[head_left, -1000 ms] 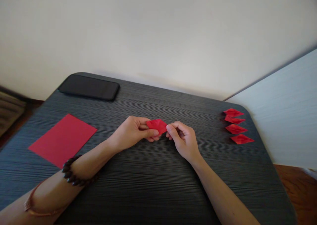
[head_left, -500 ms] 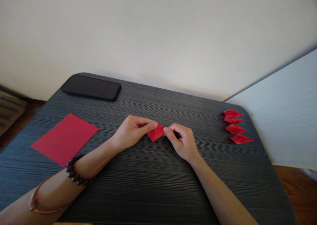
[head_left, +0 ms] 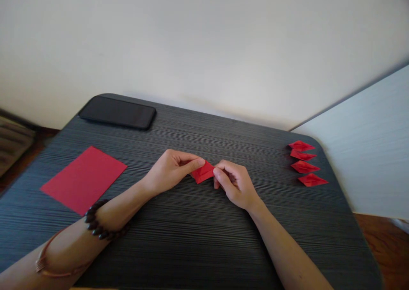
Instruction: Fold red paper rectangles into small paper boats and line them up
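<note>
Folded red paper [head_left: 202, 172] sits mid-table, pinched at its left end by the left hand [head_left: 171, 170] and at its right end by the right hand [head_left: 234, 183]. Four folded red pieces [head_left: 305, 162] line the table's [head_left: 191, 239] right edge; a red sheet [head_left: 83, 179] lies left, a phone [head_left: 117, 112] at the far-left corner.

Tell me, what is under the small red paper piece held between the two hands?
Under the folded red paper, pinched by the left hand and right hand, only the dark striped table shows; the patch beneath it is hidden.

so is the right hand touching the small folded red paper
Touching: the head view shows the right hand pinching the folded red paper at its right end.
</note>
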`<control>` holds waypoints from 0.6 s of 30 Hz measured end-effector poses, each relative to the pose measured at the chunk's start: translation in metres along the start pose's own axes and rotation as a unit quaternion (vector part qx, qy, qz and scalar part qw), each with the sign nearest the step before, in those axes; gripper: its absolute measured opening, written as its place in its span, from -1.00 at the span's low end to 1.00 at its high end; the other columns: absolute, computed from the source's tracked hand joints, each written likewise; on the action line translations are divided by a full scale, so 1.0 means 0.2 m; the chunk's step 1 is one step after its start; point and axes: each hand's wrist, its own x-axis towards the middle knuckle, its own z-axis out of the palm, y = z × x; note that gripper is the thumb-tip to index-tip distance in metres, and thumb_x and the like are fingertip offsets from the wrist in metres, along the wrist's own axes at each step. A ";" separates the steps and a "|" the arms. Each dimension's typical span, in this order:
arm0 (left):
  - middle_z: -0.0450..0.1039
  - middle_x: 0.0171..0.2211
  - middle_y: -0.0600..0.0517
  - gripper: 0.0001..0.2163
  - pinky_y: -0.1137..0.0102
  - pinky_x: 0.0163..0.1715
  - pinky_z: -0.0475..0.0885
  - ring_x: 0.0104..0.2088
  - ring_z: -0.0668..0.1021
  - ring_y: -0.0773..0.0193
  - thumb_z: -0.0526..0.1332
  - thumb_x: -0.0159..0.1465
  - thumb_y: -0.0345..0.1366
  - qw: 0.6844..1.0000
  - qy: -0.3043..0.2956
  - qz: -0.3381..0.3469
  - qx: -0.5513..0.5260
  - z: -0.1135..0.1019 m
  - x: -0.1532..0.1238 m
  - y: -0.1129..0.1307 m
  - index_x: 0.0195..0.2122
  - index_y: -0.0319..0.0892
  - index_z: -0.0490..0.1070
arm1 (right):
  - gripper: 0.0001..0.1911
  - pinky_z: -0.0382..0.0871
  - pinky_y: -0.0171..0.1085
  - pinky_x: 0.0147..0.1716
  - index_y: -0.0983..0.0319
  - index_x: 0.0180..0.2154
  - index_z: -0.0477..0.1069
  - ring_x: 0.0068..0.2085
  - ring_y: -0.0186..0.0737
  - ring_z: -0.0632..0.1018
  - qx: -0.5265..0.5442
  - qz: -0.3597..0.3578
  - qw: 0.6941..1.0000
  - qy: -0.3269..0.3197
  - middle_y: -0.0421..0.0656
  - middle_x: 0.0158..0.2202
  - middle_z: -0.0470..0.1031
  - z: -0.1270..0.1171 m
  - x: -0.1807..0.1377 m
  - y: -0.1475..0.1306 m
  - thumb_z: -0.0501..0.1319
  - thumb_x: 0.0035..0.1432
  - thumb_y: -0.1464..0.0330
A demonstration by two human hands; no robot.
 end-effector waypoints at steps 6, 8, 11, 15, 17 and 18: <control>0.60 -0.36 0.01 -0.71 0.44 -0.28 0.45 -0.34 0.58 0.27 0.15 0.27 -0.15 0.999 -0.024 -0.006 -0.037 -0.01 0.00 0.01 -0.34 -0.25 0.57 | -0.73 0.20 -0.33 -0.50 0.20 -0.48 0.31 -0.55 -0.36 0.33 -0.080 -0.023 0.995 0.056 -0.27 -0.61 0.31 0.00 0.00 0.00 0.06 0.26 0.28; 0.60 -0.36 0.00 -0.70 0.45 -0.30 0.47 -0.36 0.58 0.28 0.15 0.27 -0.14 0.996 -0.049 -0.015 -0.072 -0.01 0.01 0.01 -0.33 -0.26 0.56 | -0.73 0.19 -0.32 -0.49 0.19 -0.48 0.30 -0.54 -0.36 0.33 -0.083 -0.026 0.994 0.065 -0.27 -0.60 0.30 0.00 0.00 0.01 0.06 0.26 0.29; 0.59 -0.35 -0.01 -0.73 0.47 -0.31 0.49 -0.36 0.58 0.31 0.17 0.27 -0.15 0.990 -0.074 -0.030 -0.112 -0.02 0.01 0.00 -0.27 -0.25 0.55 | -0.72 0.17 -0.32 -0.49 0.20 -0.52 0.27 -0.54 -0.36 0.31 -0.082 -0.029 0.993 0.076 -0.27 -0.60 0.28 0.00 0.00 0.01 0.07 0.25 0.30; 0.59 -0.41 0.00 -0.75 0.48 -0.32 0.50 -0.40 0.58 0.33 0.20 0.25 -0.19 0.993 -0.061 -0.021 -0.100 -0.01 0.00 0.00 -0.34 -0.26 0.56 | -0.73 0.15 -0.32 -0.50 0.20 -0.51 0.28 -0.53 -0.37 0.29 -0.088 -0.041 0.992 0.079 -0.27 -0.58 0.25 0.00 0.00 0.01 0.06 0.25 0.32; 0.58 -0.45 0.00 -0.75 0.47 -0.33 0.50 -0.42 0.57 0.33 0.20 0.24 -0.19 0.994 -0.051 -0.014 -0.094 -0.01 0.00 0.00 -0.38 -0.27 0.56 | -0.73 0.14 -0.33 -0.50 0.20 -0.51 0.29 -0.53 -0.37 0.29 -0.090 -0.046 0.992 0.081 -0.27 -0.57 0.25 0.01 0.00 0.00 0.06 0.24 0.32; 0.57 -0.46 0.00 -0.75 0.47 -0.34 0.50 -0.43 0.57 0.33 0.20 0.24 -0.18 0.994 -0.046 -0.014 -0.095 0.00 0.00 0.00 -0.38 -0.28 0.56 | -0.73 0.14 -0.33 -0.50 0.20 -0.51 0.29 -0.53 -0.37 0.28 -0.089 -0.045 0.992 0.083 -0.27 -0.58 0.25 0.01 0.00 0.00 0.07 0.24 0.31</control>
